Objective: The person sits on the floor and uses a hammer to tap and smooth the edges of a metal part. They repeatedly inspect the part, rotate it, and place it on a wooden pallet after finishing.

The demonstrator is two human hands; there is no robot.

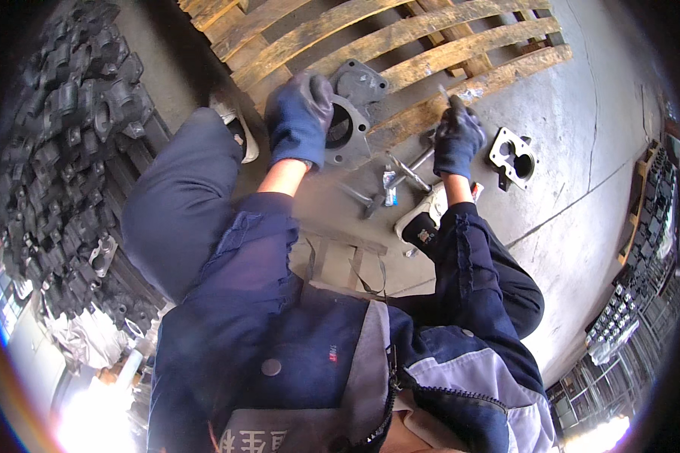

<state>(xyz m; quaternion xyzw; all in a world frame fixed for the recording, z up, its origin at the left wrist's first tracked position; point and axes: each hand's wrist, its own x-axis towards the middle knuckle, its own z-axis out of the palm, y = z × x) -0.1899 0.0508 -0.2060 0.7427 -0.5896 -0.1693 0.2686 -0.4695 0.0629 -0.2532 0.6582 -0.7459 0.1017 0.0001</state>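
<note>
My left hand (298,119), in a dark blue glove with a dark coated palm, is closed at the left edge of a grey metal casting (361,140) with a large round hole. The casting sits at the pallet's near edge; the fingertips are partly hidden. Against its far side lies a flat grey metal plate (357,81) with corner holes. My right hand (459,140), gloved alike, is raised to the right with its fingers curled. A thin pale tip (443,92) sticks up beyond them, too small to name. Below that hand, a metal T-shaped tool (409,172) rests near my shoe.
A wooden pallet (400,38) spans the far side. Another two-holed casting (513,157) lies on the concrete floor to the right. A hammer-like tool (366,202) and a small blue-white packet (390,187) lie between my feet. Dark castings (68,151) are piled at left.
</note>
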